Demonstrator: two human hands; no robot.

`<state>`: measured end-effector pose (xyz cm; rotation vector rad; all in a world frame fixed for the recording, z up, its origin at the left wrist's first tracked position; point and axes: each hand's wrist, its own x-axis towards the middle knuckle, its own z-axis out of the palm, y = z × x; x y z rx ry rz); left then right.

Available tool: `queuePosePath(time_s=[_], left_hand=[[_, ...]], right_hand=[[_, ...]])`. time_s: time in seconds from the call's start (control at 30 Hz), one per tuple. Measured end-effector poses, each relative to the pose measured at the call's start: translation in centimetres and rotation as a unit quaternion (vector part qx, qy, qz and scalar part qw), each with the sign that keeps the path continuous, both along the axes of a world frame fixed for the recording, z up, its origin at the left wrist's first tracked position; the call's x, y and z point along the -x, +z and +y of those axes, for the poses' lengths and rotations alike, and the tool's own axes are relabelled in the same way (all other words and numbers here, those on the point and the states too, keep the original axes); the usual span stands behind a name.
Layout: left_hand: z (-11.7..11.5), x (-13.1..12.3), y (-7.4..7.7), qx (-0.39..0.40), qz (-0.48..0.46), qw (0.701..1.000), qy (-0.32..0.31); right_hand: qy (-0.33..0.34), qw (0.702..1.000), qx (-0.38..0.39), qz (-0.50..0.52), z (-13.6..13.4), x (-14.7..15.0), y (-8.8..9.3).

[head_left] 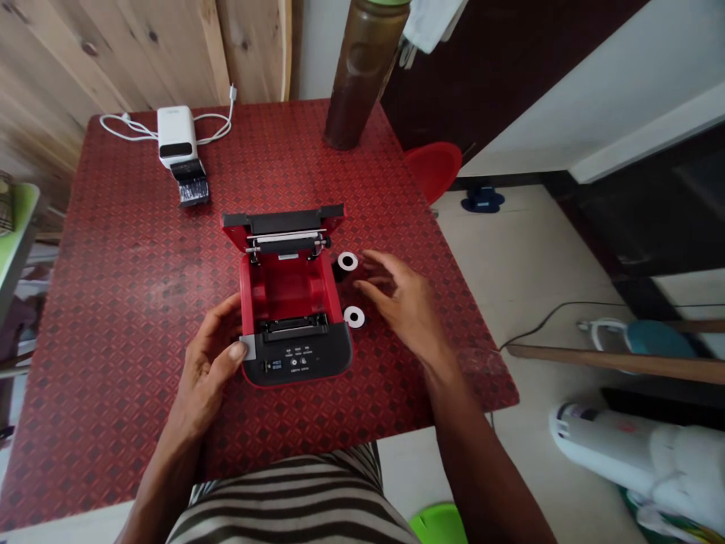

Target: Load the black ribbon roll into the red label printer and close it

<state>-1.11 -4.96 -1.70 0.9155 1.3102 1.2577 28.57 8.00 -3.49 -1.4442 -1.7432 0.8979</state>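
A red and black compact printer (pixel 291 302) stands open on the table, its lid raised at the back and its red paper bay showing. My left hand (pixel 207 363) grips the printer's front left corner, with the thumb on a small grey patch. My right hand (pixel 399 302) hovers open to the right of the printer, holding nothing. Its fingertips are close to two dark rolls with white cores, one (pixel 347 262) by the printer's right side and one (pixel 354 317) lower down. Both rolls lie flat.
The red patterned table (pixel 113 302) carries a white device (pixel 177 136) with a white cable and a black piece (pixel 191 183) at the back left. A tall brown bottle (pixel 359 75) stands at the far edge. Beyond the right edge lies a floor with a white vacuum cleaner (pixel 612 453).
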Motion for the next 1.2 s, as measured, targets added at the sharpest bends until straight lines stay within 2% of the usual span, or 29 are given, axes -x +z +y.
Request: queuePosePath(time_s=[0.1, 0.23, 0.3, 0.37, 0.4, 0.47, 0.53, 0.6, 0.67, 0.77, 0.87, 0.97, 1.2], left_hand=[[0.0, 0.0, 0.0, 0.003, -0.001, 1.0, -0.007], [-0.1, 0.2, -0.1, -0.002, 0.001, 1.0, -0.01], [0.0, 0.3, -0.1, -0.002, -0.001, 1.0, -0.015], [0.0, 0.3, -0.1, -0.003, -0.006, 1.0, -0.019], [0.0, 0.2, -0.1, -0.004, -0.008, 1.0, -0.019], [0.1, 0.2, -0.1, -0.005, -0.012, 1.0, -0.015], [0.1, 0.1, 0.0, -0.003, -0.013, 1.0, -0.011], [0.1, 0.1, 0.0, 0.001, -0.012, 1.0, -0.009], [0.1, 0.0, 0.1, 0.0, -0.008, 1.0, -0.011], [0.2, 0.0, 0.3, -0.005, -0.006, 1.0, -0.019], [0.2, 0.1, 0.4, -0.006, -0.007, 1.0, -0.02], [0.2, 0.1, 0.4, -0.001, -0.001, 1.0, -0.018], [0.2, 0.0, 0.4, 0.012, 0.013, 1.0, -0.019]], right_hand=[[0.04, 0.999, -0.021, -0.008, 2.1, 1.8, -1.0], [0.035, 0.999, -0.028, 0.0, 2.3, 2.2, -0.9], [0.001, 0.999, -0.029, 0.018, 1.4, 1.2, 0.6], [-0.046, 0.997, -0.032, 0.057, 0.1, -0.6, 3.2], [-0.047, 0.996, -0.027, 0.071, -0.7, -1.5, 4.8], [0.013, 0.994, -0.038, 0.099, -1.9, -3.1, 8.3], [0.183, 0.98, -0.032, 0.069, -2.7, -3.4, 11.2], [0.272, 0.962, -0.033, -0.002, -2.8, -1.9, 12.8], [0.289, 0.951, -0.072, -0.084, -2.5, 0.9, 12.7], [0.273, 0.933, -0.149, -0.179, -2.1, 5.6, 11.1], [0.261, 0.9, -0.179, -0.301, -2.2, 8.8, 9.7], [0.256, 0.876, -0.176, -0.369, -2.1, 10.1, 9.3], [0.279, 0.861, -0.122, -0.408, 0.0, 11.7, 9.6]])
